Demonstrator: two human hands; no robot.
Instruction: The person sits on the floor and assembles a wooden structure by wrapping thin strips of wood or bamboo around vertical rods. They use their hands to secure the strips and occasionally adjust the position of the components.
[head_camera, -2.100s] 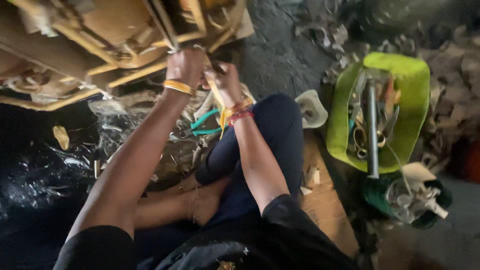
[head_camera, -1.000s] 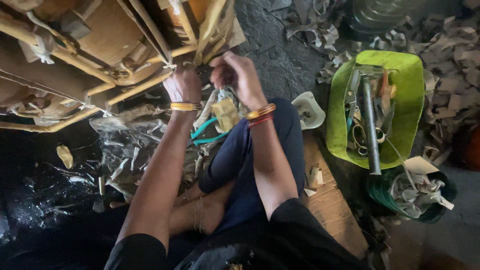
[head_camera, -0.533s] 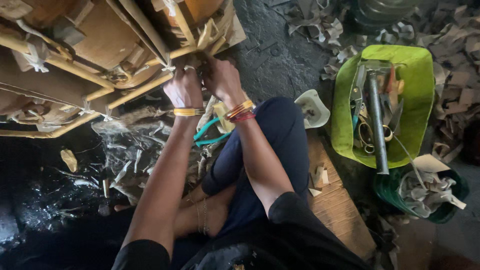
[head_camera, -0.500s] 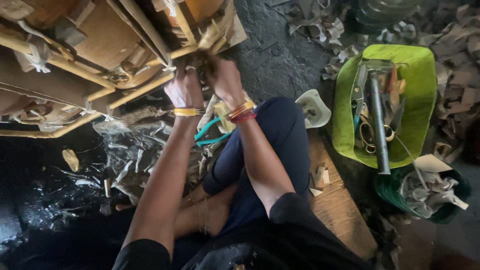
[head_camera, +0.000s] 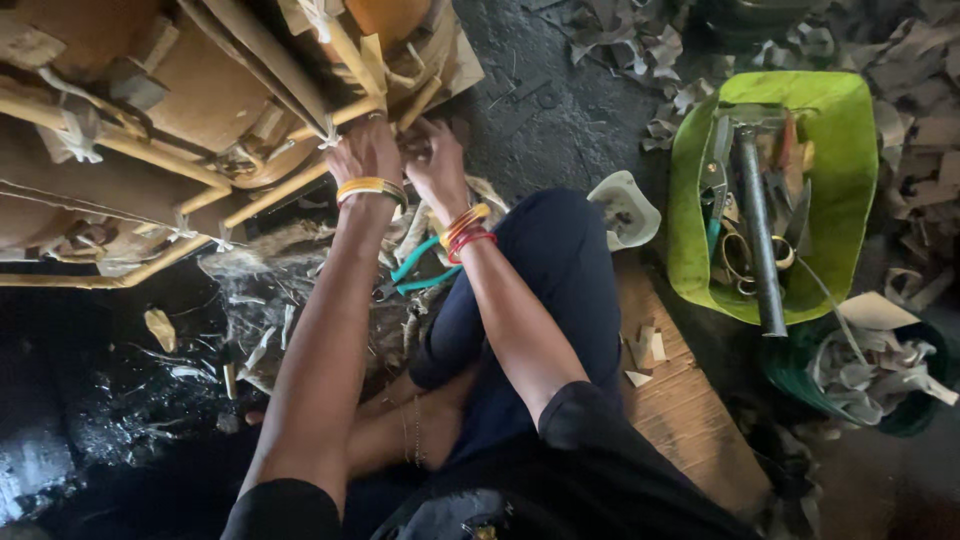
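Left hand: pressed against the yellow cane rail of the overturned cane furniture frame, fingers curled onto it, apparently to steady the joint; yellow bangles sat on the wrist.
Right hand: just beside the left, touching the same joint, fingers bent around a pale strip of binding there; what exactly they pinched I could not tell, since the fingertips were hidden.
Frame position: it lay tilted on the floor ahead of the seated person, its underside turned toward them, likely so the joints faced the hands.
Teal-handled pliers: lay on the floor below both wrists, beside the knee, near enough to be picked up readily.
Scraps: pale cane shavings lay scattered on the dark floor under the left forearm.
White bowl: sat beside the right knee.
Green tub: stood to the right, well apart from the hands, holding a hammer and scissors.
Wooden board: lay under the person's right side.
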